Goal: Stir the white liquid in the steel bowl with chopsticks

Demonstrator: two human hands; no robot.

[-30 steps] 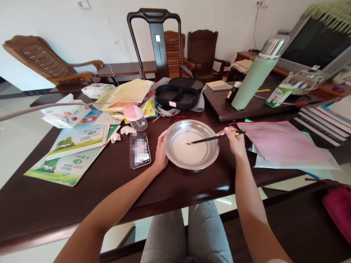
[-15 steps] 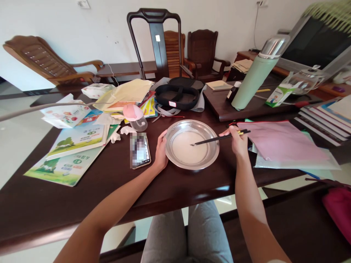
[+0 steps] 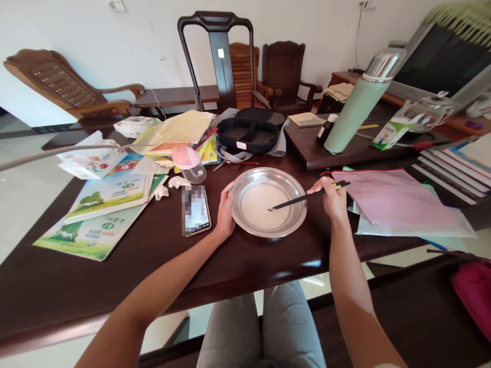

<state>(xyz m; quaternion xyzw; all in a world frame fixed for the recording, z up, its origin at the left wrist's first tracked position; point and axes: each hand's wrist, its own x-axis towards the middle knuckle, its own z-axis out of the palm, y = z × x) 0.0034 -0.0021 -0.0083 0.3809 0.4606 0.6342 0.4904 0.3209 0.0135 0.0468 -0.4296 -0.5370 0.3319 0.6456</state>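
Observation:
A round shallow metal bowl (image 3: pixel 268 231) sits on the dark wooden table, with a milky white mixture (image 3: pixel 257 197) covering its bottom. My left hand (image 3: pixel 225 212) grips the bowl's left side at the rim, with part of the fingers hidden behind it. Black chopsticks (image 3: pixel 303 197) with gold bands near the top are in my right hand (image 3: pixel 333 197), whose fingers are closed around them. The chopsticks slant down to the left over the rim, and their tips dip into the mixture near the middle.
Left of the bowl lie a phone (image 3: pixel 197 210), crumpled tissues (image 3: pixel 178 182), a pink-lidded cup (image 3: pixel 190 162) and workbooks (image 3: pixel 92 225). Behind it sits a black case (image 3: pixel 249 135). To the right are a pink folder (image 3: pixel 399 197), a green thermos (image 3: pixel 358 110) and stacked books (image 3: pixel 448 174).
The chopstick tips have shifted slightly toward me within the mixture. My left hand and the bowl have stayed in place.

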